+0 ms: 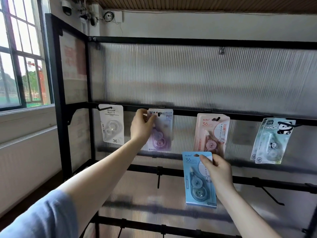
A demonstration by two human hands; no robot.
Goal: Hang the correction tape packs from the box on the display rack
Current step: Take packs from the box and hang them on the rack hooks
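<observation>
My left hand [141,125] pinches the top left corner of a purple correction tape pack [162,133], whose hang hole sits on a hook of the black display rack [188,111]. My right hand [217,170] grips a blue correction tape pack [194,179] by its upper right part, holding it upright in front of the rack, below the pink packs. A white pack [112,124] hangs at the left. Pink packs [211,133] hang in the middle. Panda packs [272,141] hang at the right. The box is out of view.
Bare black hooks stick out from the lower rail [272,196] and another one [158,179] below the purple pack. A ribbed translucent panel [188,74] backs the rack. A window [20,62] and a white radiator [25,160] are on the left.
</observation>
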